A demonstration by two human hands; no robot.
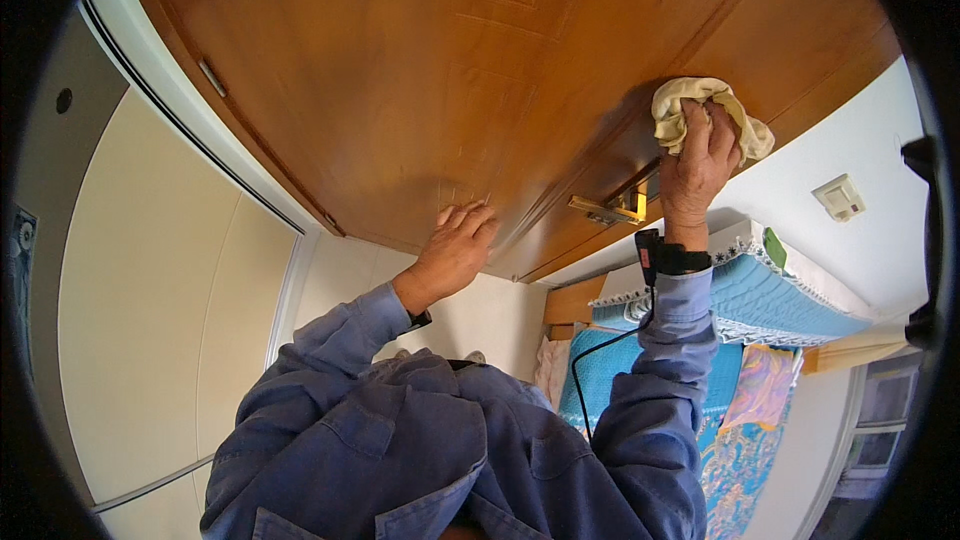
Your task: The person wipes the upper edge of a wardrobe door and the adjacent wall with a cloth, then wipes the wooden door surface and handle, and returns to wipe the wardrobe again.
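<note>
A brown wooden door [360,90] with carved panel lines fills the upper view. My right hand [701,157] holds a crumpled cream cloth [675,101] against the wood near the door's right side, above the brass door handle [607,208]. My fingers press into the folds, which hide part of the cloth. Lower down, my left hand [461,244] is empty, its fingers slightly apart at the door's surface; I cannot tell whether they touch it. A black strap device [675,256] with a cable sits on my right wrist.
At left stands a cream sliding panel [142,277] in a pale frame. A metal hinge [212,79] shows on the door's left edge. On the right are a wall switch [838,197], a blue-covered headboard [780,296] and a bed with a blue patterned cover [742,465]. The floor [495,315] is pale.
</note>
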